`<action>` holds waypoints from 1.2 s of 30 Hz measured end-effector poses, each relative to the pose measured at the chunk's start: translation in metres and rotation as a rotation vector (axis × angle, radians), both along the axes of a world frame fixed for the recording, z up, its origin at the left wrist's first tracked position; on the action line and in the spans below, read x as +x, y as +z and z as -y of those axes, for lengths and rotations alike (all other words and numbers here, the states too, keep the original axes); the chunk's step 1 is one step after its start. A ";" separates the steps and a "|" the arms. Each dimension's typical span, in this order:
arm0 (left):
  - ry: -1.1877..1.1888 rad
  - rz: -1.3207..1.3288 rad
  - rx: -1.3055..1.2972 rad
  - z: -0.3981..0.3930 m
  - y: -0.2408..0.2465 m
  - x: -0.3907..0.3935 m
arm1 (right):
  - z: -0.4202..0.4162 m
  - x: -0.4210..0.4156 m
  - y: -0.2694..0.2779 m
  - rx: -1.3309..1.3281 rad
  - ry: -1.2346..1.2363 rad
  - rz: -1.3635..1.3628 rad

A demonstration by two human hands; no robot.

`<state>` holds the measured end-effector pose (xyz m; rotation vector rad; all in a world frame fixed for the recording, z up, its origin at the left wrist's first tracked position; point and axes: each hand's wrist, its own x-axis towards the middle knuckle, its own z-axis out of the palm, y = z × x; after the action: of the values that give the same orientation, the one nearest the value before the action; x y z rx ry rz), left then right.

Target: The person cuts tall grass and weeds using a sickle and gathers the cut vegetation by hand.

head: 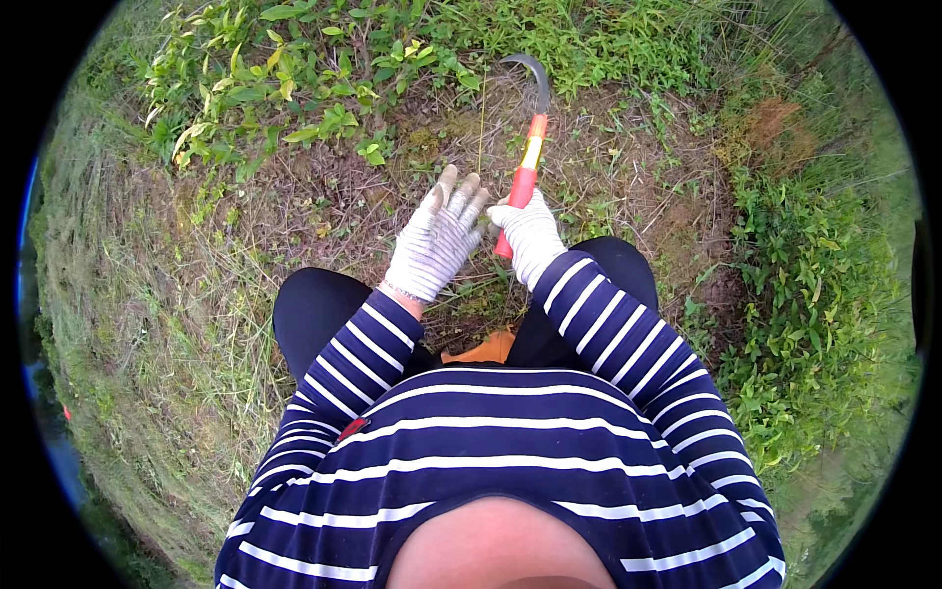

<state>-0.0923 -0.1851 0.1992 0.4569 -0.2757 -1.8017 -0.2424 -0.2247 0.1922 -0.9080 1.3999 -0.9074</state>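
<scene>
My right hand [528,228], in a striped white glove, grips the red and yellow handle of a sickle [522,188]. Its curved metal blade points away from me, the tip bending left above dry ground. Close beside it on the left, my left hand [436,235] wears a similar glove with stained fingertips. It is spread palm down over the ground with nothing seen in it. A thin upright stalk [482,125] rises between the fingers and the blade. Whether the left fingertips touch the soil cannot be told.
Leafy green shrubs [338,118] grow ahead and to the left, with low green plants [633,44] beyond the blade. More bushes [809,287] stand on the right. Cut or dry grass [184,331] covers the left side. My bent knees [316,309] flank an orange item [482,348].
</scene>
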 end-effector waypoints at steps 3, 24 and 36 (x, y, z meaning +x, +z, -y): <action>0.035 -0.032 0.041 0.000 0.002 0.011 | 0.015 -0.011 0.014 -0.111 -0.186 0.007; -0.008 -0.045 0.262 0.003 -0.035 0.016 | 0.023 -0.022 0.030 -0.075 -0.221 0.320; 0.012 -0.093 0.406 0.002 -0.029 0.010 | 0.019 -0.027 0.048 -0.058 -0.262 0.371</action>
<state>-0.0826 -0.1868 0.1707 0.6538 0.1618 -1.8641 -0.2698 -0.2439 0.2407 -0.5668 1.1891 -1.2502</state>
